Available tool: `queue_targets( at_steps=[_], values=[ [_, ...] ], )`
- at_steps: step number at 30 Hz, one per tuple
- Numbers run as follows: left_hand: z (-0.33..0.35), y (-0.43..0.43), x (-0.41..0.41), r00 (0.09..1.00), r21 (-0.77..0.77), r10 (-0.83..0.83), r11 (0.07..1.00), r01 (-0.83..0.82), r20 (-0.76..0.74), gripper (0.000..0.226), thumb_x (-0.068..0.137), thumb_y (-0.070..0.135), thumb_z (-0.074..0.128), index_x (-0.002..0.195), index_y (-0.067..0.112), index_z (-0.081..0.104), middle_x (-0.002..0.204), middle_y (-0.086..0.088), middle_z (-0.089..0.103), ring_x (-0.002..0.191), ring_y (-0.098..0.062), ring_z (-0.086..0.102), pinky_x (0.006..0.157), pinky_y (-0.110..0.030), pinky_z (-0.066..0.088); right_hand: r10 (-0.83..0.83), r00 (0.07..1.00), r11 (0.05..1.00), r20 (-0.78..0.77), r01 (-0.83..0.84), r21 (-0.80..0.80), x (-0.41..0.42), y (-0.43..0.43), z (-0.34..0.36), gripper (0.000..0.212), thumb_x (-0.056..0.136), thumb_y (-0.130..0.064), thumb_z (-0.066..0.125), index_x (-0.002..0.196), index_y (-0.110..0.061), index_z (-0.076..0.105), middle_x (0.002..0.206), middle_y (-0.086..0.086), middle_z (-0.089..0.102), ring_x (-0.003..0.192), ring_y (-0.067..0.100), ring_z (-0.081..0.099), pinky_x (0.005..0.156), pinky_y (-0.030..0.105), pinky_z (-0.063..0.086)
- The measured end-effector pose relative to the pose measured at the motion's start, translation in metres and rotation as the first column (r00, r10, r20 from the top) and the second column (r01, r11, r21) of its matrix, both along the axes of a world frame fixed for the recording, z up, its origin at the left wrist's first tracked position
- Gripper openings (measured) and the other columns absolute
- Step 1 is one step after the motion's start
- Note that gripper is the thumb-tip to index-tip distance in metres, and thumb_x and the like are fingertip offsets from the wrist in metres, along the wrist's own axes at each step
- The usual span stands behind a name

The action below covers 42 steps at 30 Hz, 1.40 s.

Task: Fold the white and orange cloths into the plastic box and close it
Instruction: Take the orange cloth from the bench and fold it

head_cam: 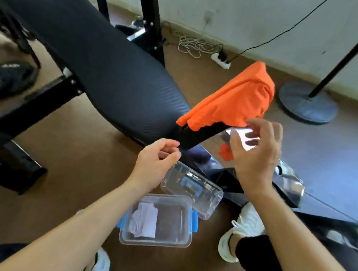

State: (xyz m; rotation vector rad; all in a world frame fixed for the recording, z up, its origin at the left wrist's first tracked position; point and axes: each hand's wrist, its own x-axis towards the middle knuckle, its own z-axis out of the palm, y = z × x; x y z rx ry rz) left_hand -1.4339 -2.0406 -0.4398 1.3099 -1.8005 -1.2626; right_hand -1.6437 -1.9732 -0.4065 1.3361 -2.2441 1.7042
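Note:
The orange cloth (pixel 235 99) lies bunched over the raised black end of a bench. My right hand (pixel 257 151) is just below its lower right edge with fingers spread and nothing in it. Left of that, my left hand (pixel 159 155) hovers at the bench tip, its fingers curled together and holding nothing. The clear plastic box (pixel 185 242) with blue clips sits on the floor below my hands. The folded white cloth (pixel 144 221) lies in its left half. The clear lid (pixel 210 198) rests on the floor behind the box, touching its far right corner.
The black padded bench (pixel 90 46) runs from upper left to centre. My white shoes (pixel 244 231) stand right of the box. A round stand base (pixel 308 103), a power strip (pixel 221 60) with cables and a weight plate (pixel 6 77) lie on the brown floor.

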Motion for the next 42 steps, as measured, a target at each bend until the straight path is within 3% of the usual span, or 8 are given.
queue_targets(
  at_steps=[7,12,18,22,26,31,37,42],
  values=[
    [0.023,-0.031,-0.078,0.998,-0.244,0.033,0.97,-0.021,0.046,0.051,0.086,0.03,0.077,0.132,0.026,0.056,0.122,0.007,0.056,0.104,-0.008,0.06,0.085,-0.016,0.048,0.15,0.979,0.984,0.141,-0.162,0.077,-0.053,-0.024,-0.01,0.087,0.081,-0.027,0.083,0.154,-0.031,0.036,0.13,-0.003,0.044,0.11,0.014,0.058,0.091,0.018,0.051],
    [0.024,-0.051,-0.086,0.99,-0.411,0.089,0.911,-0.037,0.106,0.016,0.089,0.026,0.074,0.103,0.018,0.073,0.094,0.003,0.073,0.084,-0.017,0.067,0.08,-0.044,0.056,0.125,0.98,0.989,0.154,-0.111,-0.095,-0.058,-0.028,0.001,0.045,0.086,-0.01,0.076,0.129,-0.018,0.067,0.109,0.001,0.063,0.092,0.019,0.065,0.083,0.029,0.057],
    [0.039,-0.039,-0.056,0.982,-0.488,-0.054,0.862,0.138,0.182,0.012,0.093,0.024,0.07,0.101,0.016,0.073,0.1,0.007,0.068,0.098,-0.013,0.056,0.084,-0.029,0.05,0.181,0.98,0.982,0.089,-0.175,-0.069,-0.064,-0.018,0.016,0.014,0.084,-0.007,0.074,0.096,-0.015,0.072,0.1,0.0,0.065,0.092,0.018,0.064,0.085,0.037,0.054],
    [0.055,-0.009,-0.029,0.989,-0.307,-0.135,0.94,0.148,0.064,0.006,0.097,0.018,0.066,0.097,0.013,0.069,0.087,0.003,0.073,0.083,-0.021,0.069,0.079,-0.038,0.058,0.308,0.917,0.942,0.255,-0.331,0.051,-0.051,0.013,0.022,0.007,0.09,-0.012,0.071,0.092,-0.017,0.067,0.091,0.009,0.07,0.089,0.031,0.068,0.072,0.033,0.06],
    [0.072,0.035,0.003,0.988,-0.204,-0.133,0.972,0.114,-0.082,0.007,0.097,0.012,0.063,0.095,0.016,0.069,0.081,0.01,0.074,0.069,-0.002,0.066,0.063,-0.017,0.051,0.433,0.87,0.882,0.235,-0.462,0.089,-0.028,0.044,0.03,0.007,0.087,-0.028,0.069,0.09,-0.022,0.066,0.082,0.01,0.069,0.077,0.037,0.067,0.077,0.055,0.055],
    [0.064,0.073,0.053,0.972,0.032,-0.088,0.995,0.097,-0.217,0.009,0.09,0.024,0.073,0.092,0.015,0.076,0.082,0.004,0.074,0.075,-0.004,0.064,0.069,-0.019,0.052,0.479,0.858,0.816,0.185,-0.513,0.267,0.0,0.093,0.042,0.019,0.087,-0.012,0.076,0.091,-0.029,0.067,0.083,-0.009,0.069,0.074,-0.001,0.061,0.071,0.012,0.045],
    [0.048,0.113,0.091,0.95,0.377,0.155,0.925,-0.043,-0.272,0.026,0.09,0.033,0.073,0.075,0.012,0.071,0.063,0.0,0.059,0.054,-0.01,0.049,0.05,-0.023,0.044,0.527,0.815,0.726,0.241,-0.579,0.37,0.04,0.137,0.043,0.018,0.079,-0.012,0.082,0.091,-0.022,0.072,0.081,-0.01,0.07,0.071,0.008,0.063,0.065,0.023,0.05],
    [0.038,0.125,0.112,0.964,0.332,0.113,0.943,-0.027,-0.242,0.027,0.092,0.031,0.071,0.074,0.011,0.064,0.06,0.001,0.055,0.049,-0.008,0.044,0.046,-0.022,0.037,0.453,0.84,0.737,0.299,-0.541,0.405,0.071,0.16,0.024,0.005,0.088,-0.023,0.074,0.084,-0.024,0.073,0.074,-0.008,0.068,0.066,-0.001,0.057,0.062,0.013,0.044]
  ],
)
